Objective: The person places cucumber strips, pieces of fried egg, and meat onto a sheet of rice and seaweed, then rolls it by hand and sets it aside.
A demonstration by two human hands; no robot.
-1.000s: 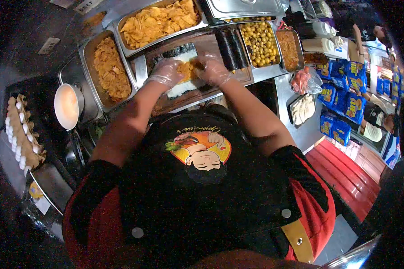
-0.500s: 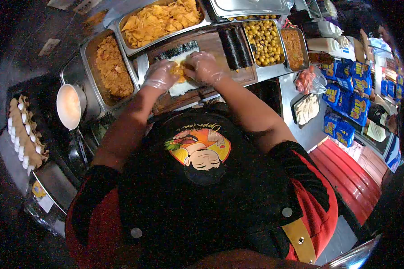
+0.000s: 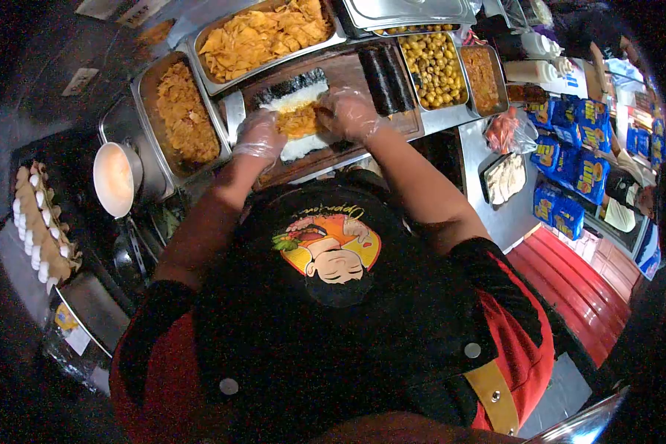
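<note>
Flanking the orange-brown filling [image 3: 298,120], left hand [image 3: 261,137] and right hand [image 3: 351,115], both in clear gloves. Fingers curled at its opposite ends; whether they pinch any, cannot tell. Filling lies across white rice [image 3: 297,148] on a seaweed sheet [image 3: 292,86], far edge bare, mid-board. Layers down; sheet flat, unrolled. Two dark rolls [image 3: 385,81], apparently finished, lie right of it on the wooden cutting board [image 3: 342,68]. Steel pans around: shredded food [image 3: 181,111] left, orange strips [image 3: 266,37] beyond, small yellow-brown balls [image 3: 433,70] right. Room: dim left, with egg trays [image 3: 44,222]; blue packets [image 3: 584,170] hang right, brighter.
</note>
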